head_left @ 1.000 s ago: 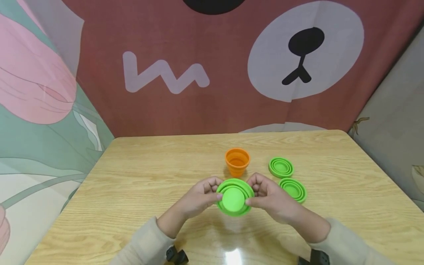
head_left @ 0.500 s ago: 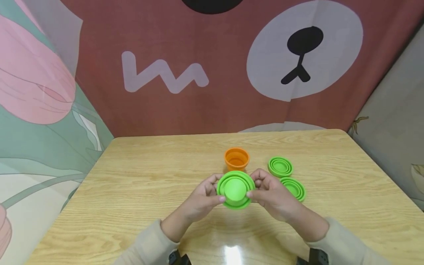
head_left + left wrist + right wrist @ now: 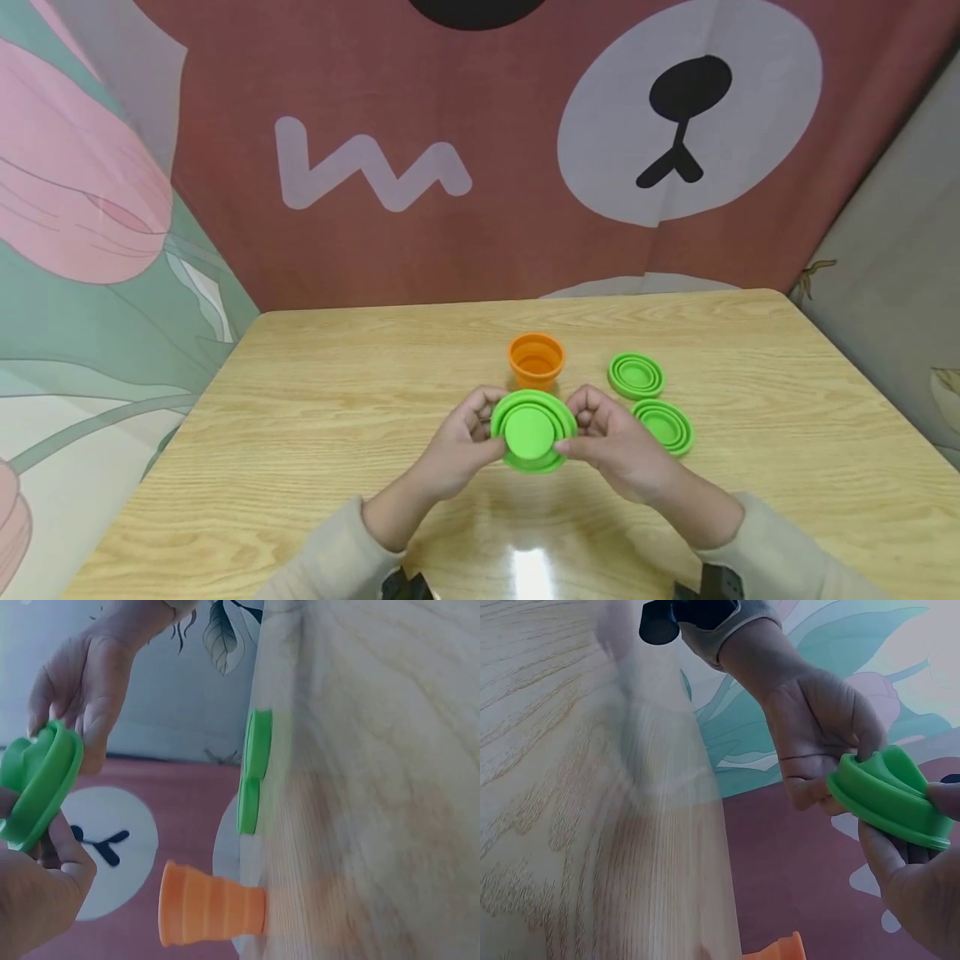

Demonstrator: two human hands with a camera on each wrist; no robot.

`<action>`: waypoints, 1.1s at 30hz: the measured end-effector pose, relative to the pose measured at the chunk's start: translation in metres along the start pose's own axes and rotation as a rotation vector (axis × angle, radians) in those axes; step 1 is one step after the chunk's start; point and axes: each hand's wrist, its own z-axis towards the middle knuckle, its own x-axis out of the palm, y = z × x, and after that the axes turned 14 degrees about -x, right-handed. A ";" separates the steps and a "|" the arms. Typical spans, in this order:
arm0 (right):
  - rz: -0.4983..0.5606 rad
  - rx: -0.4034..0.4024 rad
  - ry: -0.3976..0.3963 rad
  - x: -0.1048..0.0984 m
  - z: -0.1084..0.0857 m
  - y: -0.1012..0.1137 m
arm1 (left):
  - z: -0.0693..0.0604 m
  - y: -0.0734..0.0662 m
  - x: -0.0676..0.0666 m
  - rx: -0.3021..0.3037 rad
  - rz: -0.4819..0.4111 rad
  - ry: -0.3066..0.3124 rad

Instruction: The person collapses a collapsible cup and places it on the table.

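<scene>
Between both hands, above the table, is a green collapsible cup (image 3: 529, 432), mostly folded, its round base facing the head camera. My left hand (image 3: 462, 450) pinches its left edge, thumb on the near face and fingers behind. On the opposite edge, my right hand (image 3: 618, 446) pinches it the same way. From the side, in the left wrist view, the green cup (image 3: 39, 784) shows its rim and a raised, uneven middle. Just beyond the hands stands an orange collapsible cup (image 3: 536, 360), upright and extended; its lower part is partly hidden in the head view.
Two flattened green collapsible cups lie to the right of the orange one: a farther one (image 3: 636, 376) and a nearer one (image 3: 663, 427), partly behind the right hand. The wooden table (image 3: 337, 383) ends at a patterned curtain (image 3: 420, 250).
Both hands have lifted the green cup slightly up the head view, toward the orange cup. Its tilt has shifted a little, and both hands keep their grip.
</scene>
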 end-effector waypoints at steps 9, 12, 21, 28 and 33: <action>-0.062 0.026 -0.010 0.002 -0.001 0.000 | -0.001 -0.005 -0.002 -0.014 0.092 -0.095; -0.090 0.023 -0.013 0.002 -0.002 0.002 | -0.001 -0.007 -0.003 -0.009 0.103 -0.072; -0.115 0.012 0.018 0.000 -0.005 0.004 | -0.005 0.000 -0.015 0.001 -0.008 0.116; -0.223 -0.018 0.036 -0.004 -0.008 -0.001 | -0.006 0.002 -0.018 -0.064 -0.061 0.221; -0.279 -0.052 0.049 -0.004 -0.008 -0.006 | -0.005 0.003 -0.016 -0.162 -0.058 0.222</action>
